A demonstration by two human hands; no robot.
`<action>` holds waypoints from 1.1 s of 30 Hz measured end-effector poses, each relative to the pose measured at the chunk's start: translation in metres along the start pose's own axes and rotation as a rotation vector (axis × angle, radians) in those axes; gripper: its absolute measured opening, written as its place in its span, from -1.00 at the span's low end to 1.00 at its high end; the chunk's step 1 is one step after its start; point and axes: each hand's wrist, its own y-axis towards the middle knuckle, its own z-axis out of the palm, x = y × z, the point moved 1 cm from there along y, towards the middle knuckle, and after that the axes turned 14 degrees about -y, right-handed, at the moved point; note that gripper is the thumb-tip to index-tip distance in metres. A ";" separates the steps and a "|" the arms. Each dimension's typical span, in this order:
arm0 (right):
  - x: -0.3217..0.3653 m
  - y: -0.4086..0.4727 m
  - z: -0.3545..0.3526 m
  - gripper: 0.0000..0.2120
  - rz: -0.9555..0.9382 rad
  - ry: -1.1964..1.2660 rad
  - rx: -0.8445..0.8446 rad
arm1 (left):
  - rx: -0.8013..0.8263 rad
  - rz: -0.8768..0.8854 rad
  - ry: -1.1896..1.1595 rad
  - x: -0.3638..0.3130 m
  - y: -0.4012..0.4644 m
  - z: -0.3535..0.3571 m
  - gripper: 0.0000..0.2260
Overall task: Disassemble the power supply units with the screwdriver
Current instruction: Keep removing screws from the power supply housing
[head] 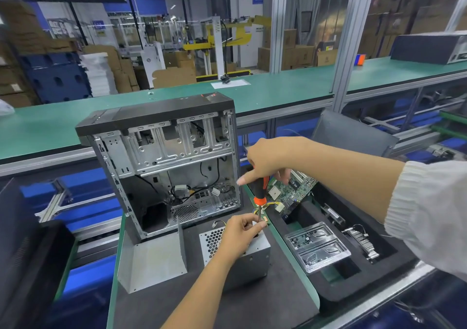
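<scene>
A grey metal power supply unit (252, 258) with a honeycomb vent lies on the dark mat in front of me. Its yellow and black cables (270, 205) run out at the far end. My right hand (265, 163) grips the black-and-orange handle of a screwdriver (260, 197), which stands upright with its tip at the unit's far top edge. My left hand (240, 232) pinches the screwdriver shaft low down, just above the unit.
An opened, stripped computer case (164, 167) stands upright behind the unit. A bent grey metal cover (154, 258) lies to its left. To the right a black foam tray (358, 278) holds a motherboard (293, 192), a clear plastic part (317, 246) and a heatsink (361, 242). A green conveyor (278, 88) runs behind.
</scene>
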 end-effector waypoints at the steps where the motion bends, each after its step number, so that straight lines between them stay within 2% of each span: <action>1: 0.000 0.002 0.002 -0.48 -0.010 -0.009 0.002 | -0.005 -0.001 0.001 0.000 0.000 0.000 -0.84; 4: -0.006 -0.001 0.001 -0.83 -0.132 0.047 0.080 | -0.027 -0.003 0.004 0.002 0.002 0.001 -0.85; 7: -0.009 -0.007 -0.003 -0.64 -0.193 0.121 0.106 | -0.026 -0.007 0.010 0.005 0.004 0.001 -0.85; 11: -0.002 -0.012 0.001 -0.39 0.009 0.027 -0.010 | -0.020 0.003 0.019 0.005 0.005 0.001 -0.85; 14: 0.000 -0.010 0.004 -0.49 0.085 -0.047 -0.077 | -0.025 -0.011 0.001 0.006 0.004 0.001 -0.85; 19: -0.001 -0.008 0.004 -0.80 -0.092 -0.050 -0.048 | -0.019 -0.030 -0.064 -0.001 0.000 0.000 -0.86; 21: -0.001 -0.007 0.004 -0.77 -0.121 -0.011 -0.067 | -0.020 -0.039 -0.112 -0.004 -0.001 -0.004 -0.88; 26: -0.003 -0.006 0.006 -0.75 -0.113 0.020 -0.111 | -0.059 -0.065 -0.313 -0.006 -0.002 -0.012 -0.71; 33: -0.017 -0.012 -0.005 -0.77 -0.071 0.077 -0.176 | -0.107 -0.073 -0.304 -0.002 0.001 -0.011 -0.75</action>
